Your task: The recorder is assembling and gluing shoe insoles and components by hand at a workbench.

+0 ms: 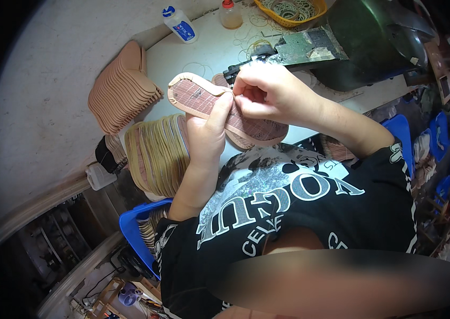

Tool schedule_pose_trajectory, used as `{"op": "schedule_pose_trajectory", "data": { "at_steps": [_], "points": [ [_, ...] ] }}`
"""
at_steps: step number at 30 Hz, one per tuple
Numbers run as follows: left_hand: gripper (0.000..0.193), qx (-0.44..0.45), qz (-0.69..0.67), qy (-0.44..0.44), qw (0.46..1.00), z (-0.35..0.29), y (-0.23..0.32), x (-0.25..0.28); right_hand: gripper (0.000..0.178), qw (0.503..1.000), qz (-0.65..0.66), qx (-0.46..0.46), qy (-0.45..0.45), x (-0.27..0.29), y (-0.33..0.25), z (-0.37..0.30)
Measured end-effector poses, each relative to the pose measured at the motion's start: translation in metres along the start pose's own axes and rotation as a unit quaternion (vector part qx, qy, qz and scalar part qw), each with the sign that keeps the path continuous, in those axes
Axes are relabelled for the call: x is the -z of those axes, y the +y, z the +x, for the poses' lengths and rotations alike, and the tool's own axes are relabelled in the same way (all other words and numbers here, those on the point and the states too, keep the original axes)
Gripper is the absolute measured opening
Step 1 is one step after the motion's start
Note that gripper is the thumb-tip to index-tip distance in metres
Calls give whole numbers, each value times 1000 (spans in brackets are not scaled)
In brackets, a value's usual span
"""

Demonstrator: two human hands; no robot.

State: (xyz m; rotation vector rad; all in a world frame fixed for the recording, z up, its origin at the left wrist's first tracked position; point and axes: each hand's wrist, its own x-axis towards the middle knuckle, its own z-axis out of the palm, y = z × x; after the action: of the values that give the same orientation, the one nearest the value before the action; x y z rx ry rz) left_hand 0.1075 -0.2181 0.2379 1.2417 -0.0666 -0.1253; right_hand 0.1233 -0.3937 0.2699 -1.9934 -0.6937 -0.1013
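Note:
A shoe insole (192,97) with a reddish-brown, grid-lined underside and a pale tan edging folded over its rim is held above the white table. My left hand (209,133) grips it from the near side, thumb pressed on the face near its waist. At the same spot my right hand (270,94) is closed in a pinch on the pale edging, its fingertips partly hidden. Beneath the held insole, the pale rim of another insole (242,141) shows. Just beyond my right hand stands a green machine arm (304,48) with a dark head.
Stacked tan insole covers (121,93) lean against the wall at left, with a row of yellowish insoles (155,154) nearer me. A white bottle (182,27), a red-capped bottle (230,16) and a yellow basket of bands (289,20) stand at the back. A blue bin (134,234) sits lower left.

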Motion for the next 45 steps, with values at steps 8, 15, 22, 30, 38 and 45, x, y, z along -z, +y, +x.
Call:
{"op": "schedule_pose_trajectory", "data": {
  "at_steps": [8, 15, 22, 30, 38, 45],
  "points": [
    [16, 71, -76, 34, 994, 1, 5, -5, 17, 1000, -27, -3, 2, -3, -1, 0],
    [21, 46, -37, 36, 998, 5, 1, 1, 13, 982, -173, 64, 36, -7, -1, -2],
    [18, 7, -38, 25, 999, 7, 2, 4, 11, 994, 21, -2, 108, -9, -3, -6],
    [16, 64, -106, -35, 992, 19, 6, -6, 19, 970, -168, 156, 76, -1, 3, -17],
    [20, 23, 24, 0, 999, 50, -8, -10, 33, 844, 458, -279, 13, -21, 10, -86],
    [30, -126, 338, 99, 927, 72, -49, -11, 32, 806, 503, -296, 101, -27, 9, -98]
  ]
}}
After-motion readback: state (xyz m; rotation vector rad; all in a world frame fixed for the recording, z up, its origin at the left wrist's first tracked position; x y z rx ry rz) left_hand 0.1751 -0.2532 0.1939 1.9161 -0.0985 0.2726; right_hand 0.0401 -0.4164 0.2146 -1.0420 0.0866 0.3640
